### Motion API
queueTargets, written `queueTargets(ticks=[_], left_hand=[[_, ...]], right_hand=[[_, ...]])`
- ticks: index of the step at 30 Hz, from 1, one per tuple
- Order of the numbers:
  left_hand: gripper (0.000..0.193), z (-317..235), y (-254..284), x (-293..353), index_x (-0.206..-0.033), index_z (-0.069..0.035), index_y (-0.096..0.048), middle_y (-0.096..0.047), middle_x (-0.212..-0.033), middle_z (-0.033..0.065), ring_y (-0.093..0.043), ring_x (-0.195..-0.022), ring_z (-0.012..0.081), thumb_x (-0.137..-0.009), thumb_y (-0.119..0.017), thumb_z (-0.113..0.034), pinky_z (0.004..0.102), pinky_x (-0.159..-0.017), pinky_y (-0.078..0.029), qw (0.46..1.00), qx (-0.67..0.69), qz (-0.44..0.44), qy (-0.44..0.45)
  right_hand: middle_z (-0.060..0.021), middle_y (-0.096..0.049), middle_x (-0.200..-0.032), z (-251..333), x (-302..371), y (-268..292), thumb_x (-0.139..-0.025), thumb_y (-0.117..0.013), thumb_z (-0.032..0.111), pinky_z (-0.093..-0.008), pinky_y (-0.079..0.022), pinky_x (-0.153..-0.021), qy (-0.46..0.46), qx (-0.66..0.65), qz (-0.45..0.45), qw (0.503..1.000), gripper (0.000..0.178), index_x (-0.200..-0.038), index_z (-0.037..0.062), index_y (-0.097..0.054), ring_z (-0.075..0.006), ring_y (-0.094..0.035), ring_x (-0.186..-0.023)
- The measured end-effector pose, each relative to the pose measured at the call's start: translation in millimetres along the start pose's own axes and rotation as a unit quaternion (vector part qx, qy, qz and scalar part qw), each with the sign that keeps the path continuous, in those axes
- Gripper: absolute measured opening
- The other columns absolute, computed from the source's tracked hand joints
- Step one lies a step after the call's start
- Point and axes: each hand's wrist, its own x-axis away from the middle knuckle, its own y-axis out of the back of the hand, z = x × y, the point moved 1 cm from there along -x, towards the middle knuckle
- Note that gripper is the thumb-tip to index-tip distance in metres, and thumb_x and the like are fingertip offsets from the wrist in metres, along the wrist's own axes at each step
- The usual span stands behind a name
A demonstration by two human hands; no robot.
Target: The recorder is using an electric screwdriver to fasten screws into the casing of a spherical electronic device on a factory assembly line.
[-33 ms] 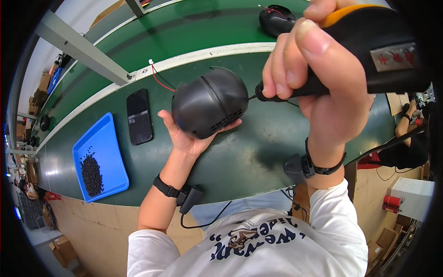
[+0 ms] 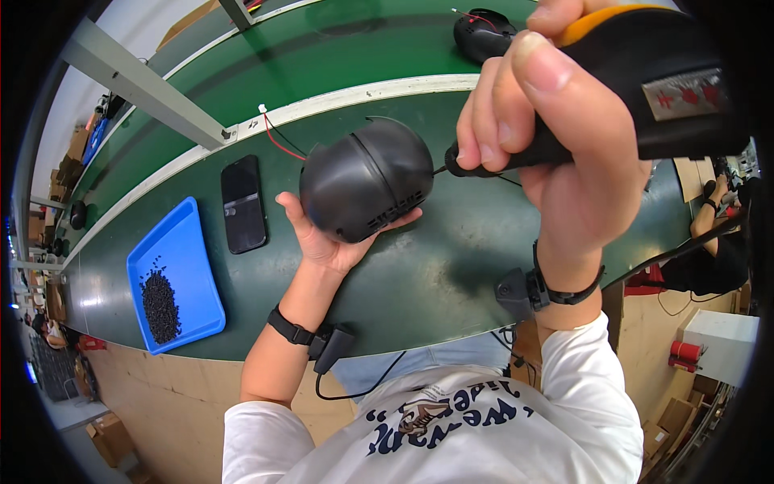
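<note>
A rounded black plastic housing (image 2: 367, 179) with vent slots and a seam rests in my left hand (image 2: 330, 246), whose palm and fingers cup it from below. A red and a black wire with a white connector (image 2: 264, 109) trail from its far left side. My right hand (image 2: 556, 121) is wrapped round a black electric screwdriver (image 2: 613, 89) with an orange part on top. The screwdriver's thin bit meets the right side of the housing; the exact contact point is hidden. To the left a blue tray (image 2: 207, 278) holds a pile of small black screws (image 2: 160, 310).
A dark phone (image 2: 243, 206) lies on the green table (image 2: 387, 298) between tray and housing. Past a white rail (image 2: 379, 90), another black housing part with wires (image 2: 482, 36) sits on a green surface. A grey post (image 2: 145, 81) rises far left. Another person's arm (image 2: 707, 214) shows far right.
</note>
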Motion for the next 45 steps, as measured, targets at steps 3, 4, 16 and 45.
queueTargets(ticks=[3, 4, 16, 45], left_hand=[[0.121, -0.2, 3.0, -0.4, -0.154, -0.016, -0.028, -0.033, -0.155, 0.0193, -0.037, -0.139, 0.0471, -0.063, -0.062, -0.089, 0.0762, -0.104, -0.033, 0.999, 0.028, 0.020, -0.001], [0.119, -0.6, 3.3, -1.2, -0.153, -0.016, -0.029, -0.033, -0.155, 0.0195, -0.037, -0.139, 0.0469, -0.064, -0.063, -0.087, 0.0761, -0.105, -0.033, 0.999, 0.033, 0.024, -0.003], [0.117, -6.6, -1.1, 2.0, -0.152, -0.012, -0.029, -0.036, -0.152, 0.0206, -0.042, -0.136, 0.0451, -0.067, -0.062, -0.085, 0.0763, -0.102, -0.036, 0.998, -0.031, -0.038, -0.049], [0.098, -6.6, -2.8, -4.3, -0.150, -0.021, -0.037, -0.035, -0.153, 0.0176, -0.037, -0.140, 0.0427, -0.074, -0.067, -0.075, 0.0714, -0.110, -0.032, 0.994, 0.040, -0.096, -0.025]], right_hand=[[-0.0093, -0.053, -0.062, 0.2, 2.2, 1.8, -0.085, -0.068, 0.009, -0.0340, -0.051, -0.052, -0.005, -0.004, 0.006, 1.000, 0.033, -0.105, -0.0001, -0.044, -0.0206, -0.055, -0.047], [-0.0092, -0.053, -0.062, -2.0, -1.2, 1.4, -0.085, -0.068, 0.008, -0.0337, -0.051, -0.052, -0.007, -0.006, 0.009, 1.000, 0.032, -0.105, -0.0001, -0.044, -0.0203, -0.055, -0.047], [-0.0084, -0.053, -0.062, -18.2, -11.9, -4.4, -0.084, -0.068, 0.004, -0.0301, -0.048, -0.047, -0.039, -0.027, 0.047, 0.998, 0.030, -0.102, -0.0004, -0.045, -0.0174, -0.054, -0.047], [-0.0047, -0.045, -0.064, 53.2, -5.9, 87.5, -0.095, -0.052, 0.010, -0.0326, -0.043, -0.053, 0.116, 0.181, -0.019, 0.976, 0.010, -0.101, 0.0014, -0.051, -0.0161, -0.046, -0.054]])
